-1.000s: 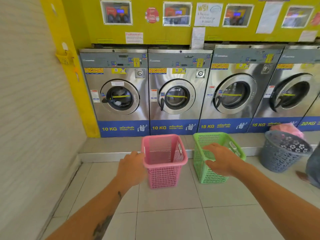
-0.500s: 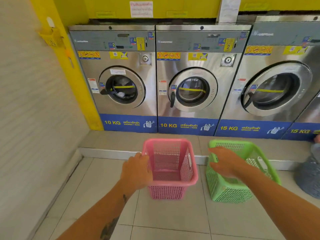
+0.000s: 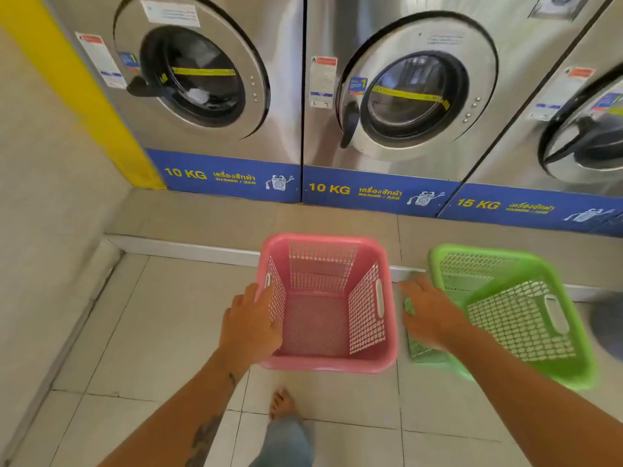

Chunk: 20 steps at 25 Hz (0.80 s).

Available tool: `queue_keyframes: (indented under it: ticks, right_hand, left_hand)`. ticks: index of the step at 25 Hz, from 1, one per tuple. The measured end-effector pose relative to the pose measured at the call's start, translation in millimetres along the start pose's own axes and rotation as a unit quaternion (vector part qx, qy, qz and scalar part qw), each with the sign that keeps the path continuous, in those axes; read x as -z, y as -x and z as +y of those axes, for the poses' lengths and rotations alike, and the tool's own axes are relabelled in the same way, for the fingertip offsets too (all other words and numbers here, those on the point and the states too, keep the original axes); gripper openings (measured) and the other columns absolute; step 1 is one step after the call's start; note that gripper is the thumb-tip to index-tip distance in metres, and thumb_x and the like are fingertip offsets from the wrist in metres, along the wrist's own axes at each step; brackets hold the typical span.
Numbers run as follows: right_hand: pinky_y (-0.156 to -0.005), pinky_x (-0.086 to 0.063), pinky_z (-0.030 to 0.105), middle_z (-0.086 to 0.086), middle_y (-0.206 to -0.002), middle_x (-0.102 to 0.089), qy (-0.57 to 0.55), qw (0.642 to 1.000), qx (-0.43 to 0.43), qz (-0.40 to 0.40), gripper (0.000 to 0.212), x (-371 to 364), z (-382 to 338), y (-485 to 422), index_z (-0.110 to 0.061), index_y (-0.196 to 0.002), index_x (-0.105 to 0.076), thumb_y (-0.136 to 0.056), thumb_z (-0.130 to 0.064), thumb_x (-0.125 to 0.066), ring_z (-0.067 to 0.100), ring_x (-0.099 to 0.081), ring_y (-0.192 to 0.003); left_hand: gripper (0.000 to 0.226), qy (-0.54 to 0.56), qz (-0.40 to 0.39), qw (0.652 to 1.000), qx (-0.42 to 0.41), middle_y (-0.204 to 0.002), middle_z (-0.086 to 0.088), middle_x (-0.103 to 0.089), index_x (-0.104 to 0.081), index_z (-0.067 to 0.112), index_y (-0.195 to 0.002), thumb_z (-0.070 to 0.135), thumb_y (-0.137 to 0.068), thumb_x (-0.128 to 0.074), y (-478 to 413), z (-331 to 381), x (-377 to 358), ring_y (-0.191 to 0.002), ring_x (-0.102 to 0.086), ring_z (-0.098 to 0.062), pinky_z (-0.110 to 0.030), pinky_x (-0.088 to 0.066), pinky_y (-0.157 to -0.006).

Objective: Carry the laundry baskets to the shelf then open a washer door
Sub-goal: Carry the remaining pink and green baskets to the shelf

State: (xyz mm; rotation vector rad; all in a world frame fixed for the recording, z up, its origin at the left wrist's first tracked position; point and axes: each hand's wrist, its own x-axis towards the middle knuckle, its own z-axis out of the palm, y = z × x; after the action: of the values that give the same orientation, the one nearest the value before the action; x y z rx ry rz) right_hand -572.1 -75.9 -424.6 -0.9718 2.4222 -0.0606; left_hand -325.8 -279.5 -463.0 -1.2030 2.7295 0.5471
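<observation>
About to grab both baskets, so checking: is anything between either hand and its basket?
Nothing visible. The left hand is at the pink basket's left rim, the right hand at the green basket's near-left edge. Both baskets look empty.

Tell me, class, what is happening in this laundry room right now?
A person is bending toward two empty laundry baskets on the tiled floor in front of a row of washers. The left hand is at the left rim of the pink basket, and the right hand is at the near-left rim of the green basket. Whether either grip is closed cannot be told. Both 10 KG washer doors look shut.
</observation>
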Motion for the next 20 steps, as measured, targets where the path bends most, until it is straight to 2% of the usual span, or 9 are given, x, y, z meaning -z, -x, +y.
queue_keyframes:
  ticks: [5, 9, 12, 14, 16, 18, 20]
  right_hand:
    - [-0.109, -0.033, 0.054, 0.013, -0.147, -0.033, -0.022, 0.999, -0.043, -0.014, 0.068, -54, 10, -98, -0.022, -0.146, -0.030, -0.081, -0.019, -0.053, 0.043, -0.035, -0.133]
    - [-0.102, -0.039, 0.052, 0.013, -0.146, -0.033, -0.025, 0.998, -0.053, 0.004, 0.073, -120, 28, -172, -0.023, -0.145, -0.027, -0.078, -0.018, -0.056, 0.043, -0.045, -0.123]
    - [-0.101, -0.041, 0.056, 0.012, -0.156, -0.017, -0.046, 0.996, -0.065, 0.026, 0.074, -163, 44, -201, -0.024, -0.145, -0.026, -0.079, -0.015, -0.058, 0.046, -0.041, -0.130]
    - [-0.094, -0.047, 0.055, 0.008, -0.159, -0.009, -0.057, 0.994, -0.068, 0.060, 0.073, -181, 52, -207, -0.023, -0.144, -0.029, -0.078, -0.012, -0.059, 0.047, -0.044, -0.128]
    - [-0.083, -0.052, 0.046, 0.008, -0.158, -0.008, -0.073, 0.990, -0.081, 0.084, 0.072, -188, 56, -211, -0.021, -0.142, -0.032, -0.078, -0.007, -0.059, 0.046, -0.051, -0.120]
    - [-0.074, -0.053, 0.039, 0.009, -0.158, -0.011, -0.075, 0.990, -0.080, 0.092, 0.073, -190, 57, -211, -0.021, -0.143, -0.033, -0.076, -0.001, -0.057, 0.043, -0.056, -0.113]
    - [-0.074, -0.057, 0.044, 0.008, -0.158, -0.014, -0.068, 0.991, -0.070, 0.093, 0.076, -187, 60, -209, -0.022, -0.144, -0.033, -0.074, 0.002, -0.053, 0.042, -0.057, -0.112]
  left_hand:
    - [0.064, -0.024, -0.029, 0.999, 0.023, -0.153, -0.010, -0.028, -0.031, 0.026, -0.143, 0.037, -0.083, -0.052, -94, -38, -60, -0.129, -0.039, -0.036, -0.049, -0.044, -0.100]
    - [0.068, -0.024, -0.031, 0.997, 0.067, -0.156, -0.010, -0.023, -0.027, 0.028, -0.144, 0.038, -0.084, -0.055, -150, -67, -134, -0.133, -0.037, -0.037, -0.049, -0.044, -0.100]
    - [0.070, -0.006, -0.014, 0.997, 0.076, -0.154, -0.006, -0.025, -0.024, 0.031, -0.145, 0.033, -0.084, -0.058, -171, -85, -180, -0.127, -0.044, -0.034, -0.045, -0.051, -0.093]
    - [0.066, 0.019, 0.019, 0.998, 0.065, -0.151, -0.003, -0.029, -0.030, 0.031, -0.144, 0.023, -0.085, -0.056, -177, -93, -196, -0.117, -0.050, -0.029, -0.042, -0.056, -0.087]
    - [0.060, 0.044, 0.053, 0.996, 0.058, -0.149, -0.004, -0.033, -0.038, 0.029, -0.142, 0.016, -0.086, -0.055, -180, -97, -203, -0.111, -0.055, -0.028, -0.043, -0.058, -0.081]
    - [0.058, 0.056, 0.080, 0.993, 0.060, -0.150, -0.004, -0.036, -0.045, 0.027, -0.141, 0.012, -0.086, -0.057, -179, -98, -205, -0.110, -0.058, -0.029, -0.045, -0.057, -0.082]
    - [0.057, 0.067, 0.088, 0.992, 0.064, -0.149, -0.004, -0.040, -0.048, 0.028, -0.140, 0.011, -0.086, -0.059, -178, -96, -200, -0.108, -0.061, -0.030, -0.045, -0.057, -0.083]
